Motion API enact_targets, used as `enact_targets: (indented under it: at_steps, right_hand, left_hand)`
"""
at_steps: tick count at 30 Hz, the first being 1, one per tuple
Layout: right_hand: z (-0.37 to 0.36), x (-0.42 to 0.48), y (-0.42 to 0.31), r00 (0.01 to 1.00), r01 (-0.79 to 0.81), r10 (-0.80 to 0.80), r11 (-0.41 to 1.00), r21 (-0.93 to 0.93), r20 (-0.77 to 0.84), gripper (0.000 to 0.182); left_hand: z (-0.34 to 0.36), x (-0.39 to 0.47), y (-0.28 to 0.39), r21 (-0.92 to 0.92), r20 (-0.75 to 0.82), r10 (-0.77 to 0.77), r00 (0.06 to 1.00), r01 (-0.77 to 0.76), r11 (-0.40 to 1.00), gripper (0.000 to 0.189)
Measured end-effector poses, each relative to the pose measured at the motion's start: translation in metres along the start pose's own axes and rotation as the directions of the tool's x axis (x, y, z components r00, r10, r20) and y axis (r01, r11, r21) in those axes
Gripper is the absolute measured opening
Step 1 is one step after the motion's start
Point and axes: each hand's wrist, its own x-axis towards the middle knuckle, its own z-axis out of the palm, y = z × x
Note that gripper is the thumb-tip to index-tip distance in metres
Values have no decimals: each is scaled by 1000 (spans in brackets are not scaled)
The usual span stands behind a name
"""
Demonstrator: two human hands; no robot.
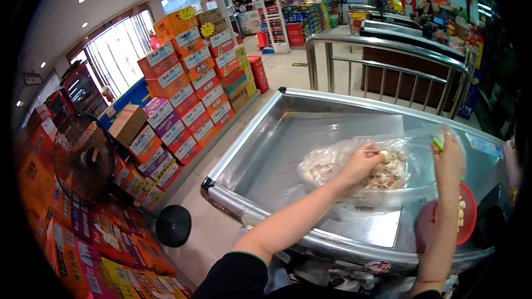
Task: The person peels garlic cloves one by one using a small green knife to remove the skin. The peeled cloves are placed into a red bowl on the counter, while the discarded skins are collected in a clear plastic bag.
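Note:
Between the fingers of my left hand (362,161) is a pale peeled garlic clove (385,157), above the open part of a clear plastic bag (328,153). Papery garlic skins (388,176) fill much of the bag, which lies on a metal-topped counter (266,162). My right hand (449,155) is raised at the bag's right side, with a green-handled tool (437,144) in its grip; the tool's blade cannot be made out. Below that hand, partly behind the forearm, a red plastic bowl (467,211) holds several peeled cloves (461,211).
The counter has a raised metal rim (245,145). A dark flat object (492,216) lies right of the bowl. Beyond the counter stands a steel railing (390,43). Stacked cartons (195,104) and a black floor fan (89,158) are at the left.

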Motion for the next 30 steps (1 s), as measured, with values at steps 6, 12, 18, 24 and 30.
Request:
enact_targets:
  at_steps: [6,12,18,24,30]
  right_hand:
    - [-4,-3,-9,1000,-11,11,1000,1,18,42]
    - [-10,-16,-38,937,72,-131,980,186,323,30]
    - [-14,-20,-62,840,-111,-127,912,396,527,32]
    - [17,-29,-55,918,79,-273,836,543,288,20]
    - [15,-32,-58,917,200,-332,862,466,221,19]
  left_hand:
    - [-5,7,-15,7,29,30,999,-30,1000,12]
    - [-1,7,-11,28,18,3,1000,-3,1000,11]
    - [-3,7,-8,-142,51,-107,993,114,983,10]
    - [-7,5,-7,-214,23,-110,994,112,970,10]
    - [-3,7,-5,-140,-52,-115,992,107,984,13]
